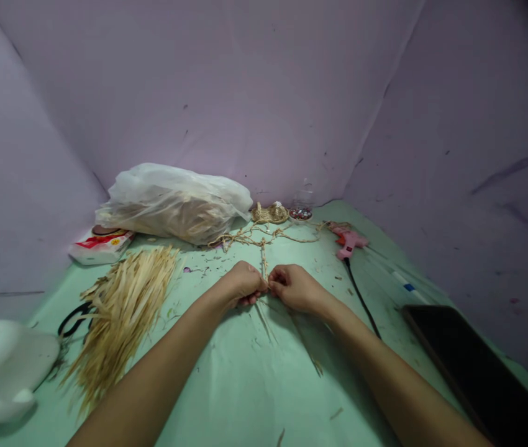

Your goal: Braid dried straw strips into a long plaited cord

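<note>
In the head view, my left hand (244, 282) and my right hand (294, 287) meet at the middle of the green table. Both are closed, pinching the near end of a braided straw cord (264, 256). From my fingers the cord runs away toward the back, where it meets more thin knotted cord (245, 234) spread sideways. Loose straw strands (308, 347) trail out below my hands onto the table. My fingertips cover the exact spot where the strands cross.
Left of my arm lies a bundle of dried straw strips (128, 310) over black-handled scissors (72, 321), near a white object (7, 366). Behind are a plastic bag (175, 202), a tissue pack (100, 246) and a woven piece (269, 214). A pink glue gun (350, 242) and dark tablet-like slab (473, 366) sit right.
</note>
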A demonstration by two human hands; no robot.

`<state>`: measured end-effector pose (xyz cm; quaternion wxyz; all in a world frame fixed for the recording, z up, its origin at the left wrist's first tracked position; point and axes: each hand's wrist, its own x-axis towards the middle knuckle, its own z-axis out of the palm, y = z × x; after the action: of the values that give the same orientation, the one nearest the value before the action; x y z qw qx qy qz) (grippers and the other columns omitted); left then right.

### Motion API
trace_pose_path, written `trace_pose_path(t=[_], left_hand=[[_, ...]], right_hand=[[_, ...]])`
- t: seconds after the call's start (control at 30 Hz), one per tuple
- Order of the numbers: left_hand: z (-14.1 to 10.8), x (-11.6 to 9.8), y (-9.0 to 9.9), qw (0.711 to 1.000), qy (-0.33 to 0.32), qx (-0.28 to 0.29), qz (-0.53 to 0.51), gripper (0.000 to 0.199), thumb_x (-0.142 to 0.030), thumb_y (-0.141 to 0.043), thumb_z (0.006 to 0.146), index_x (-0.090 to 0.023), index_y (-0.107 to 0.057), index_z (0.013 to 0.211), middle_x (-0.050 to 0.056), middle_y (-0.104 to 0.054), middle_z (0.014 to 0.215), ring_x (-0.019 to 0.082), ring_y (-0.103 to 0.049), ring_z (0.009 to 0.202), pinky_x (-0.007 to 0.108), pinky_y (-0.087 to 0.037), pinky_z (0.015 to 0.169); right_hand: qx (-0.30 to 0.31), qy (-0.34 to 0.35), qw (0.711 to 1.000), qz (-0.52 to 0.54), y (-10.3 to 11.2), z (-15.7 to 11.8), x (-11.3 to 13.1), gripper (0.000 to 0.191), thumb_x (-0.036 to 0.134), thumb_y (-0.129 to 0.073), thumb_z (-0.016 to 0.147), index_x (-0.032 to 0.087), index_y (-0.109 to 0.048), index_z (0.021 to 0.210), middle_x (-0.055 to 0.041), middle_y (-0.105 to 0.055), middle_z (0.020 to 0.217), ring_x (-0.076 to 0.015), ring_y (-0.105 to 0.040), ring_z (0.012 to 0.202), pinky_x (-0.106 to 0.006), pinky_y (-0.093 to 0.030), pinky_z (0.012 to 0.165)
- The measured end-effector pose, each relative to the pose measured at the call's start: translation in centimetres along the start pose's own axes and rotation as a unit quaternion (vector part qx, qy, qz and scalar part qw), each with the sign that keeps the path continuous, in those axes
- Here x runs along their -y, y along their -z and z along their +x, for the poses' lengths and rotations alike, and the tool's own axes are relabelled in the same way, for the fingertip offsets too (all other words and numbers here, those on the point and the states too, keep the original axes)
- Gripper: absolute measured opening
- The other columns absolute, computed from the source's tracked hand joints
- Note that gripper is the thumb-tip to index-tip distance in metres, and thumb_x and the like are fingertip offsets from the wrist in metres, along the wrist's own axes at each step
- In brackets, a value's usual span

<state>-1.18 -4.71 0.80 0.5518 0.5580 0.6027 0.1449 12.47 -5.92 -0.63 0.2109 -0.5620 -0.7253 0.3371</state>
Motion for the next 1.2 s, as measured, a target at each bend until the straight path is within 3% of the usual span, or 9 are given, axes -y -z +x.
trace_pose_path(t=[0.1,0.23,0.43,0.73,0.97,1.13,1.2], left_hand=[[0.7,0.5,-0.4,0.999,-0.017,-0.037,0.033,0.01,-0.01,-0.049,0.053,-0.015,-0.043,0.046,-0.004,-0.033,0.033,0.006,-0.028,0.03,0.02,-0.017,0.034],[0.8,0.6,-0.9,0.997,-0.034,-0.066,0.021,0.011,-0.009,-0.048,0.051,-0.015,-0.041,0.045,-0.006,-0.031,0.033,0.005,-0.025,0.031,0.02,-0.015,0.035],[-0.7,-0.7,-1.0,0.996,0.052,-0.039,-0.06,0.015,-0.008,-0.044,0.054,-0.015,-0.037,0.043,-0.004,-0.031,0.031,0.005,-0.026,0.028,0.019,-0.014,0.035],[0.1,0.0,-0.8,0.989,0.07,-0.037,-0.124,0.011,-0.006,-0.043,0.049,-0.014,-0.038,0.042,-0.002,-0.035,0.031,0.005,-0.029,0.028,0.018,-0.016,0.034],[-0.9,-0.5,-0.5,0.997,0.049,-0.028,-0.059,0.011,-0.008,-0.045,0.05,-0.015,-0.04,0.043,-0.005,-0.028,0.028,0.005,-0.024,0.028,0.018,-0.012,0.034],[-0.4,0.1,0.1,0.999,-0.007,0.01,-0.048,0.005,-0.013,-0.05,0.051,-0.014,-0.046,0.048,-0.005,-0.032,0.033,0.004,-0.024,0.029,0.018,-0.013,0.034],[-0.2,0.3,0.4,0.998,-0.011,0.029,-0.05,0.003,-0.015,-0.051,0.052,-0.013,-0.049,0.051,-0.005,-0.034,0.034,0.004,-0.025,0.029,0.019,-0.013,0.034]], right_hand=[[-0.033,0.013,0.992,-0.117,0.4,-0.6,1.0,0.013,0.016,-0.051,0.068,0.014,-0.064,0.07,-0.0054,-0.064,0.065,-0.0122,-0.051,0.057,-0.021,-0.03,0.051],[-0.058,-0.05,0.981,-0.18,0.6,-1.1,2.2,0.018,0.018,-0.05,0.067,0.016,-0.068,0.07,-0.0091,-0.067,0.069,-0.0165,-0.056,0.062,-0.024,-0.03,0.052],[-0.046,-0.093,0.977,-0.188,0.4,-1.4,2.7,0.017,0.022,-0.053,0.067,0.017,-0.069,0.068,-0.0104,-0.066,0.067,-0.0169,-0.056,0.058,-0.025,-0.027,0.048],[-0.051,-0.071,0.958,-0.274,-1.2,-2.7,4.8,0.023,0.027,-0.048,0.073,0.017,-0.069,0.077,-0.0143,-0.067,0.075,-0.022,-0.06,0.066,-0.027,-0.032,0.052],[-0.026,-0.027,0.961,-0.273,-1.6,-3.1,5.0,0.021,0.02,-0.048,0.072,0.016,-0.068,0.077,-0.0143,-0.066,0.075,-0.0235,-0.06,0.066,-0.028,-0.034,0.054],[0.148,-0.05,0.981,-0.118,2.0,-3.0,4.4,0.009,0.022,-0.059,0.062,0.016,-0.064,0.057,-0.0038,-0.059,0.051,-0.0122,-0.051,0.046,-0.022,-0.03,0.043],[0.07,-0.088,0.992,-0.063,3.1,-2.5,3.8,0.012,0.023,-0.056,0.065,0.015,-0.063,0.058,-0.0025,-0.056,0.047,-0.0106,-0.048,0.042,-0.021,-0.03,0.041]])
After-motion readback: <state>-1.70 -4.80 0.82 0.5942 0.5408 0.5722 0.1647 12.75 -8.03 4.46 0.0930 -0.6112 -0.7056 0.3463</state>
